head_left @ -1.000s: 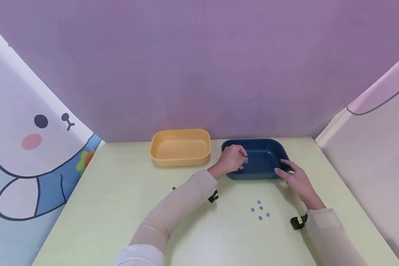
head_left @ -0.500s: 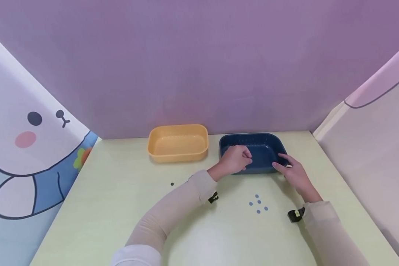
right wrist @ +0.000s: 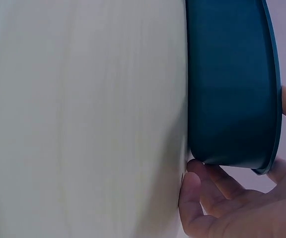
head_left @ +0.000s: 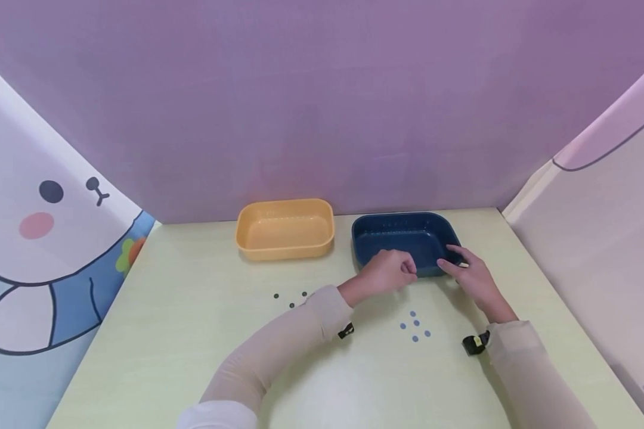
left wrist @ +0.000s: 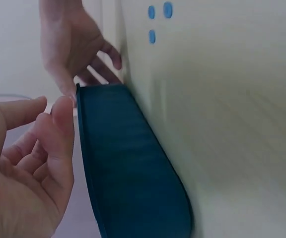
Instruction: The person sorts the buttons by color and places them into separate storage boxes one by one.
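Observation:
My left hand (head_left: 389, 271) hangs over the front rim of the dark blue tray (head_left: 375, 223). Loosely curled fingers show in the left wrist view, thumb and forefinger close together and nothing visible between them. At the tray's right front corner my right hand (head_left: 474, 280) grips the rim. In the right wrist view its thumb lies over the edge, with the other fingers curled against the outer corner (right wrist: 232, 148). Several small blue discs (head_left: 416, 323) lie on the table in front of the tray.
A yellow tray (head_left: 285, 253) stands left of the blue one, near the purple back wall (head_left: 322, 107). Small dark discs (head_left: 292, 305) lie on the pale table (head_left: 193, 333), close to the left sleeve (head_left: 279, 333). Printed panels border both sides.
The left hand has drawn back from over the tray towards its front rim; the small blue disc seen at its fingertips earlier no longer shows. More dark discs have come into sight. The right hand keeps its grip.

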The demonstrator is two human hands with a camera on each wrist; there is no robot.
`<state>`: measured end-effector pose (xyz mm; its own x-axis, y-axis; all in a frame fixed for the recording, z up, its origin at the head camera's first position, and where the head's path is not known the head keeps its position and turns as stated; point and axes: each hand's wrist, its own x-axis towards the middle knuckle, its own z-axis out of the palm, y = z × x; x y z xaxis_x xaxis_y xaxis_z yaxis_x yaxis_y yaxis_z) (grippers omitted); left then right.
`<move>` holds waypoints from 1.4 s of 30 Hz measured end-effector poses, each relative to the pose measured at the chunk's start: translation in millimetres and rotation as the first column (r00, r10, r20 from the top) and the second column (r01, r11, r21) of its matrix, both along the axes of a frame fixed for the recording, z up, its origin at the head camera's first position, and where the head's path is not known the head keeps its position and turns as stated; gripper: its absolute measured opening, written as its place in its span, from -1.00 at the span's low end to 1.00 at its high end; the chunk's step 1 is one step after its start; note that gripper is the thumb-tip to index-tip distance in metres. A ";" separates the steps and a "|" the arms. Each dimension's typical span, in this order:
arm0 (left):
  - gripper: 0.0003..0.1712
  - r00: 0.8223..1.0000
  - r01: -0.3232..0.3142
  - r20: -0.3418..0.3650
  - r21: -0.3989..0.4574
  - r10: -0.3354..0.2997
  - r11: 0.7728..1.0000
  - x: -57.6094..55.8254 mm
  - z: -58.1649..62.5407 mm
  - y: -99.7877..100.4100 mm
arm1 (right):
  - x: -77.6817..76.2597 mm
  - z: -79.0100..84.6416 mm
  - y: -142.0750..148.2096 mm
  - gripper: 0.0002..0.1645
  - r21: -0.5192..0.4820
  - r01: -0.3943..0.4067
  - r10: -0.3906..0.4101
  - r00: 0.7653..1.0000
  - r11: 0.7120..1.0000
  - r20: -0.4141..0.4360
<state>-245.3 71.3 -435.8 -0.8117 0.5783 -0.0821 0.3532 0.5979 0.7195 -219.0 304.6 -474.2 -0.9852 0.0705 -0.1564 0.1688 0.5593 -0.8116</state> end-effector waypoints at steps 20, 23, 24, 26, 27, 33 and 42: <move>-0.83 0.964 0.213 -0.068 -0.382 -0.258 0.899 23.8 -24.8 16.7 | 0.2 0.0 0.7 -0.08 -0.011 -0.004 0.004 1.000 1.000 -0.020; -0.84 0.959 0.229 -0.066 -0.399 -0.277 0.888 25.3 -26.1 18.0 | 0.4 0.4 0.3 -0.07 -0.024 -0.005 0.004 1.000 1.000 -0.023; -0.85 0.955 0.234 -0.074 -0.404 -0.287 0.884 25.4 -27.3 18.4 | 0.3 0.3 0.3 -0.06 -0.030 -0.006 0.005 1.000 1.000 -0.024; -0.87 0.947 0.246 -0.089 -0.411 -0.308 0.878 25.4 -30.5 19.2 | 0.0 0.3 0.5 -0.05 -0.035 -0.008 0.007 1.000 0.999 -0.025; -0.88 0.943 0.252 -0.096 -0.414 -0.317 0.874 25.6 -31.9 19.7 | -0.1 0.3 0.6 -0.04 -0.039 -0.008 0.007 1.000 0.999 -0.024; -0.89 0.934 0.267 -0.100 -0.439 -0.342 0.858 27.8 -35.1 20.7 | -0.5 1.7 0.3 -0.04 -0.051 -0.013 0.012 1.000 0.999 -0.020; -0.85 0.931 0.250 -0.134 -0.441 -0.338 0.862 30.0 -36.9 21.6 | -0.2 -1.5 1.4 -0.05 -0.058 -0.004 0.002 1.000 0.998 -0.029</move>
